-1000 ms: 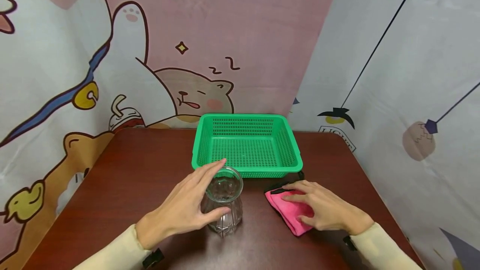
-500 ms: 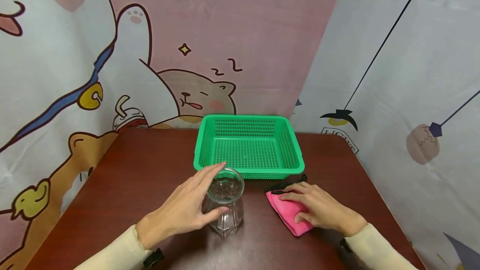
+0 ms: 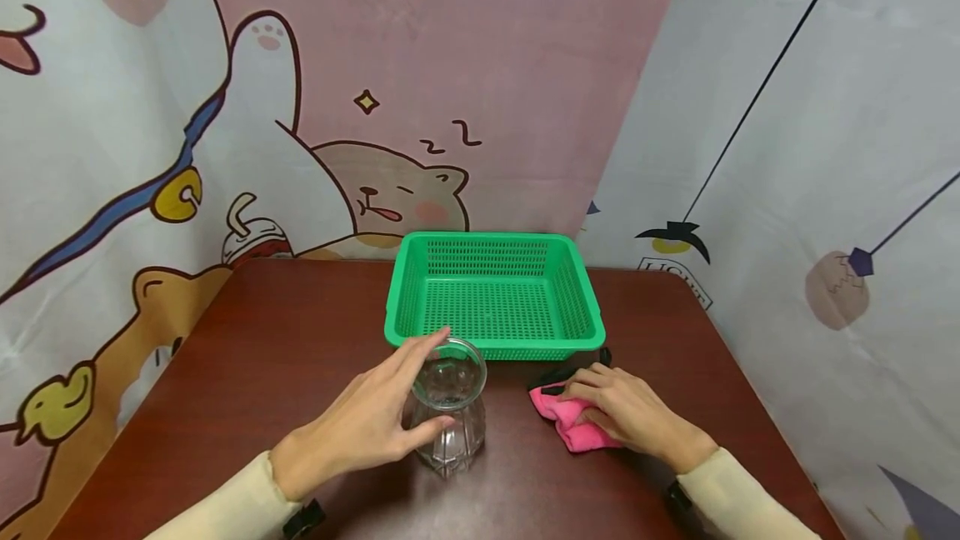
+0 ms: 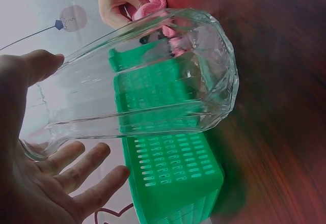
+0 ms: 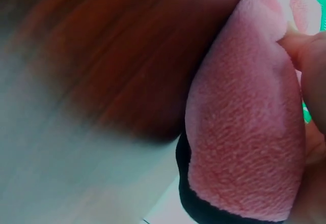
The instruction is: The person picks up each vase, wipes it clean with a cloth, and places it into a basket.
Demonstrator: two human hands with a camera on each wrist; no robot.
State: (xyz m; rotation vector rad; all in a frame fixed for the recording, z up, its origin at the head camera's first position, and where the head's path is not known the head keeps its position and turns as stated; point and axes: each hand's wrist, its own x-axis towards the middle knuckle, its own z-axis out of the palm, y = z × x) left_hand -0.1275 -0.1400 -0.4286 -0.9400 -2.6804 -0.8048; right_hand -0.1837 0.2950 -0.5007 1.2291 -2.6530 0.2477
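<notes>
A clear glass vase [image 3: 448,407] with a round flared rim and a faceted lower body stands upright on the table in front of the basket. My left hand [image 3: 367,423] holds it near the neck, thumb on the near side and fingers on the far side; the left wrist view shows the thumb [image 4: 46,63] at the glass. To the right, a pink plush cloth [image 3: 573,423] with black edging lies on the table. My right hand [image 3: 637,415] pinches it into a bunch between thumb and fingers. In the right wrist view a fold of the cloth [image 5: 239,112] hangs beside the thumb.
Behind the vase and cloth sits a green perforated plastic basket [image 3: 491,307] with nothing in it. All stand on a dark red-brown wooden table [image 3: 300,332]. Cartoon-printed fabric [image 3: 525,82] hangs along the back and sides.
My right hand's fingers have closed on the pink cloth and drawn it together, wrinkling it and pulling its near corner up. The left hand and vase have stayed in place.
</notes>
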